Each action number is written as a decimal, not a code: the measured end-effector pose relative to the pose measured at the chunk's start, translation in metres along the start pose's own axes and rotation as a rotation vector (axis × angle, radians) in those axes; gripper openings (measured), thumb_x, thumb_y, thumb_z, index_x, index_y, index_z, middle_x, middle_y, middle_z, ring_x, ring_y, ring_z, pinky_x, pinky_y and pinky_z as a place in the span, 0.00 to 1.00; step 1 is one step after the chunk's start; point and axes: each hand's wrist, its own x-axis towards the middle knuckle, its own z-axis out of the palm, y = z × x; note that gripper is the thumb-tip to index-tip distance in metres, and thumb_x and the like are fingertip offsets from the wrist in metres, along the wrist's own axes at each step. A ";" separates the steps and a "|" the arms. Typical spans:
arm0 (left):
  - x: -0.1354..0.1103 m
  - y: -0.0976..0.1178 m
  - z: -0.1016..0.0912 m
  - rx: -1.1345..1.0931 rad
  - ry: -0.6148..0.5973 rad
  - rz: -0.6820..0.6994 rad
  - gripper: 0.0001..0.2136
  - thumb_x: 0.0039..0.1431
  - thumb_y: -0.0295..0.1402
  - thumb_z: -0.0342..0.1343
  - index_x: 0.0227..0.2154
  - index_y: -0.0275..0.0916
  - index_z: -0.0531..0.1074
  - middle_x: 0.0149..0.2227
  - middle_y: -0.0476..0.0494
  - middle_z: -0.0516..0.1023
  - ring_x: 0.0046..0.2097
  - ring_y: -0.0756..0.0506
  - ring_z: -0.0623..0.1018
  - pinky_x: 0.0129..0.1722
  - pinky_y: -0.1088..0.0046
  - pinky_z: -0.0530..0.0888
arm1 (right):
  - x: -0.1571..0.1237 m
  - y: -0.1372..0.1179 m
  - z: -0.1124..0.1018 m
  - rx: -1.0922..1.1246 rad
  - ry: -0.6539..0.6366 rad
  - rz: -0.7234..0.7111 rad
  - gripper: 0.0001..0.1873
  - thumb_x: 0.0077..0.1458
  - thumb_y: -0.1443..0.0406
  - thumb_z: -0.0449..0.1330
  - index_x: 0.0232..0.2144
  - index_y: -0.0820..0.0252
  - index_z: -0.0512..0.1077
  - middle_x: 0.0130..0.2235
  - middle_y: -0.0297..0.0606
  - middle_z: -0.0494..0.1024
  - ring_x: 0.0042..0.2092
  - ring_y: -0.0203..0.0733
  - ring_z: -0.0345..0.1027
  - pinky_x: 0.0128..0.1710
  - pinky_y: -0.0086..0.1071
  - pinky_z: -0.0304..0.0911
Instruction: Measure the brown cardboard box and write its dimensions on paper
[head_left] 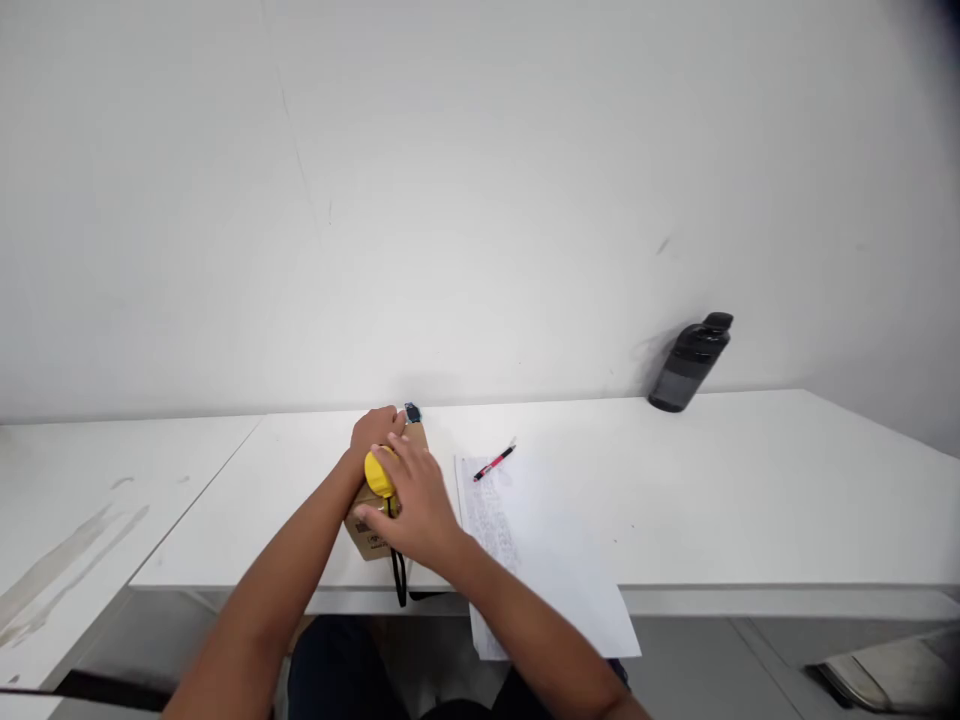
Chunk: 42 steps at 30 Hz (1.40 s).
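Note:
A cardboard box (365, 540) with dark print lies near the table's front edge, partly covered by both hands. My right hand (422, 500) is closed around a yellow tape measure (379, 474) above the box, thumb on the near side. From it a black wrist strap (399, 572) dangles past the table edge. My left hand (373, 430) rests at the box's far end with fingers curled; what they grip is hidden. Just beyond those fingers is a small dark-blue and black object (413, 412), too small to identify. No tape blade can be made out.
Right of the box lie written-on paper sheets (555, 540), overhanging the front edge, with a red and black pen (495, 463) on top. A dark bottle (688, 365) stands at the back right by the wall. An adjoining table (90, 500) at left bears grey smears.

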 end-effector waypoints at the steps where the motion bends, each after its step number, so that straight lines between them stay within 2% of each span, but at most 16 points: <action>1: -0.002 -0.001 -0.003 -0.004 -0.014 -0.009 0.23 0.66 0.47 0.38 0.27 0.40 0.72 0.29 0.41 0.79 0.30 0.43 0.77 0.30 0.69 0.67 | 0.003 -0.006 0.004 -0.050 -0.029 0.020 0.35 0.58 0.53 0.60 0.64 0.53 0.58 0.66 0.48 0.59 0.66 0.58 0.53 0.62 0.57 0.51; 4: -0.007 -0.010 -0.009 -0.010 -0.037 -0.072 0.19 0.64 0.43 0.42 0.23 0.40 0.69 0.28 0.40 0.78 0.31 0.42 0.77 0.29 0.68 0.65 | 0.005 -0.006 0.013 -0.077 -0.057 0.080 0.33 0.62 0.58 0.55 0.66 0.54 0.53 0.64 0.47 0.63 0.61 0.53 0.62 0.58 0.52 0.57; 7: -0.019 -0.023 -0.013 -0.011 -0.018 -0.141 0.18 0.63 0.41 0.41 0.24 0.40 0.68 0.33 0.38 0.80 0.36 0.40 0.78 0.29 0.67 0.65 | 0.003 0.002 0.011 -0.007 -0.050 0.104 0.32 0.61 0.59 0.55 0.65 0.56 0.55 0.55 0.44 0.74 0.52 0.50 0.70 0.54 0.47 0.61; 9: -0.028 -0.030 -0.015 -0.011 0.003 -0.177 0.19 0.64 0.42 0.38 0.25 0.40 0.69 0.35 0.38 0.80 0.38 0.39 0.78 0.30 0.67 0.65 | 0.000 0.003 0.006 0.038 -0.061 0.118 0.32 0.59 0.60 0.56 0.64 0.57 0.55 0.50 0.42 0.77 0.48 0.50 0.72 0.51 0.46 0.64; 15: -0.042 -0.030 -0.017 -0.010 0.017 -0.234 0.23 0.65 0.46 0.36 0.28 0.41 0.71 0.36 0.39 0.81 0.38 0.39 0.78 0.31 0.67 0.67 | -0.004 0.002 0.000 0.217 -0.095 0.103 0.34 0.57 0.58 0.60 0.64 0.50 0.57 0.55 0.41 0.74 0.55 0.52 0.68 0.56 0.49 0.60; 17: -0.041 -0.028 -0.016 0.006 0.022 -0.240 0.23 0.65 0.46 0.36 0.30 0.40 0.72 0.37 0.37 0.81 0.39 0.38 0.79 0.32 0.66 0.68 | 0.003 0.020 0.001 0.413 -0.083 0.110 0.34 0.60 0.55 0.58 0.65 0.45 0.53 0.58 0.39 0.71 0.56 0.49 0.68 0.53 0.44 0.64; 19: -0.041 -0.027 -0.015 0.027 0.029 -0.246 0.23 0.66 0.45 0.35 0.32 0.39 0.74 0.40 0.35 0.81 0.42 0.37 0.79 0.34 0.66 0.69 | 0.019 0.050 0.003 0.516 0.019 0.151 0.29 0.67 0.57 0.48 0.67 0.46 0.47 0.61 0.40 0.68 0.57 0.43 0.67 0.52 0.40 0.66; 20: -0.041 -0.027 -0.015 0.037 0.032 -0.248 0.23 0.66 0.44 0.35 0.33 0.39 0.74 0.41 0.35 0.81 0.43 0.37 0.79 0.35 0.65 0.70 | 0.029 0.068 0.005 0.473 0.099 0.195 0.28 0.68 0.61 0.43 0.68 0.50 0.44 0.61 0.43 0.68 0.57 0.41 0.67 0.53 0.39 0.65; 21: -0.042 -0.027 -0.014 0.047 0.036 -0.248 0.23 0.67 0.44 0.35 0.35 0.39 0.75 0.42 0.35 0.81 0.44 0.37 0.79 0.36 0.65 0.70 | 0.041 0.087 0.008 0.300 0.140 0.263 0.28 0.68 0.66 0.39 0.68 0.55 0.44 0.61 0.45 0.68 0.59 0.40 0.64 0.56 0.39 0.62; 22: -0.042 -0.027 -0.013 0.056 0.040 -0.247 0.23 0.67 0.44 0.36 0.36 0.39 0.75 0.43 0.35 0.81 0.45 0.37 0.79 0.37 0.66 0.70 | 0.053 0.105 0.013 0.063 0.066 0.310 0.29 0.66 0.70 0.39 0.68 0.58 0.44 0.62 0.45 0.67 0.62 0.39 0.60 0.59 0.39 0.58; 25: -0.045 -0.028 -0.008 0.068 0.054 -0.249 0.22 0.67 0.43 0.37 0.38 0.39 0.76 0.43 0.36 0.81 0.46 0.38 0.79 0.39 0.66 0.71 | 0.084 0.146 0.033 -0.067 -0.079 0.303 0.33 0.55 0.76 0.47 0.64 0.65 0.55 0.62 0.50 0.67 0.67 0.46 0.52 0.64 0.44 0.48; 28: -0.048 -0.029 -0.005 0.055 0.056 -0.269 0.22 0.67 0.42 0.38 0.37 0.38 0.77 0.42 0.36 0.82 0.45 0.39 0.80 0.38 0.67 0.71 | 0.099 0.164 0.055 -0.128 -0.187 0.258 0.35 0.50 0.77 0.50 0.62 0.64 0.61 0.61 0.49 0.69 0.68 0.48 0.50 0.67 0.49 0.35; 33: -0.050 -0.029 -0.002 0.033 0.055 -0.279 0.22 0.67 0.42 0.38 0.38 0.38 0.77 0.41 0.36 0.82 0.44 0.39 0.80 0.38 0.66 0.71 | 0.096 0.169 0.076 -0.229 -0.188 0.280 0.35 0.55 0.72 0.48 0.65 0.66 0.53 0.62 0.53 0.67 0.68 0.49 0.49 0.66 0.55 0.28; 37: -0.049 -0.029 -0.002 0.037 0.041 -0.261 0.22 0.67 0.42 0.38 0.38 0.38 0.77 0.41 0.36 0.82 0.44 0.38 0.80 0.37 0.66 0.71 | 0.089 0.160 0.071 -0.246 -0.108 0.299 0.32 0.57 0.72 0.44 0.65 0.66 0.54 0.61 0.53 0.67 0.67 0.47 0.50 0.66 0.55 0.30; 40: -0.044 -0.028 -0.003 0.038 0.027 -0.236 0.22 0.67 0.42 0.38 0.38 0.38 0.77 0.41 0.35 0.81 0.44 0.38 0.80 0.38 0.65 0.71 | 0.077 0.141 0.053 -0.122 0.059 0.262 0.27 0.64 0.67 0.40 0.64 0.65 0.53 0.62 0.50 0.66 0.66 0.44 0.52 0.66 0.48 0.43; 42: -0.040 -0.026 -0.003 0.034 0.017 -0.213 0.23 0.67 0.42 0.38 0.39 0.37 0.77 0.42 0.34 0.81 0.44 0.38 0.80 0.38 0.65 0.71 | 0.061 0.119 0.038 0.156 0.173 0.253 0.25 0.67 0.60 0.38 0.61 0.64 0.57 0.55 0.50 0.73 0.57 0.45 0.65 0.59 0.45 0.58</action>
